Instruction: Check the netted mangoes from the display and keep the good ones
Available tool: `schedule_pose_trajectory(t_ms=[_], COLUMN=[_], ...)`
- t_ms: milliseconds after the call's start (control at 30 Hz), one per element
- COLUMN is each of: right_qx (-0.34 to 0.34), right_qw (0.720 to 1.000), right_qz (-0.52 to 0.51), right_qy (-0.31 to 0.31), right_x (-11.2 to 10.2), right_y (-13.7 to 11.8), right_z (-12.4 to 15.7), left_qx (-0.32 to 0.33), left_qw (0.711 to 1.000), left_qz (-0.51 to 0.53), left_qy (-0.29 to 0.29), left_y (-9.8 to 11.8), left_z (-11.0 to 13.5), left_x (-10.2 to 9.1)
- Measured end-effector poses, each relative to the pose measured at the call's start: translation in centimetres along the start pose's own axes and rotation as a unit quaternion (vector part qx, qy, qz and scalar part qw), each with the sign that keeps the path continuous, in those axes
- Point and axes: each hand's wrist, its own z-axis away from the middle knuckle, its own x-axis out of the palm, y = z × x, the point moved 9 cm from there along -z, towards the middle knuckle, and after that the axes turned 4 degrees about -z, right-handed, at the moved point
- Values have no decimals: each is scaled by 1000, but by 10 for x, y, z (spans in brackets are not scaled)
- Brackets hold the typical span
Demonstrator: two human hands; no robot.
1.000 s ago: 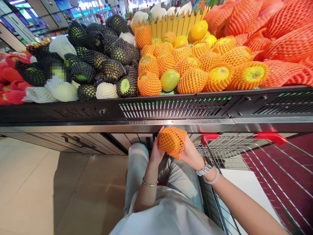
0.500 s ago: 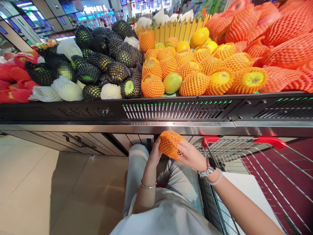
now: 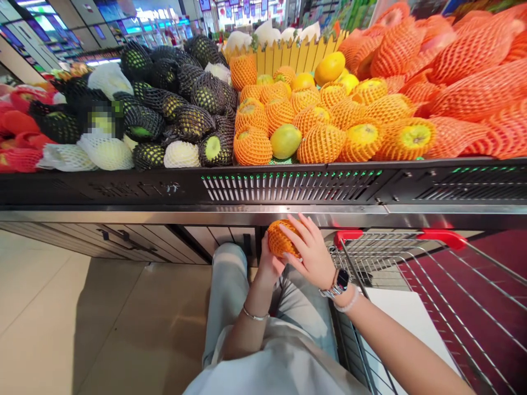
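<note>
Low in front of the display, my left hand (image 3: 269, 260) cups a round fruit in an orange foam net (image 3: 280, 240) from the left and below, fingers curled around it. Across the fruit's upper right side lies my right hand (image 3: 309, 249), its fingers stretched out and spread, some of them touching the net. What kind of fruit sits inside the net cannot be made out. Similar fruits in orange nets (image 3: 321, 144) fill the bin above my hands, with a bare yellow-green mango (image 3: 285, 141) among them at the front.
A metal shopping cart with red corner pieces (image 3: 442, 238) stands close on my right, a white panel (image 3: 397, 312) inside it. The stand's steel edge (image 3: 247, 216) runs just beyond my hands. Black-netted fruits (image 3: 191, 122) lie left, red-netted ones (image 3: 465, 99) right.
The fingers of my right hand have spread and moved up over the fruit, where before they gripped its right side. My left hand still holds it, and the fruit has turned slightly.
</note>
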Motion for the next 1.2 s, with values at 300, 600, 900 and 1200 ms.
schedule_pose_trajectory(t_ms=[300,600,900,1200], right_qx=[35,82,125,94], right_qw=[999,988,984,994], right_qz=[-40,-109,-123,-58], right_qy=[-2,70,41,-12], right_x=[3,-21,-10,3], right_y=[10,23,33,23], right_z=[3,7,5,5], left_qx=[-11,61,106,35], left_qw=[997,991,993,998], left_qz=[36,-11,-43,31], left_qy=[-70,-119,-24,-39], left_y=[-1,2,-3,-11], left_z=[7,12,-1,1], left_x=[15,28,6,13])
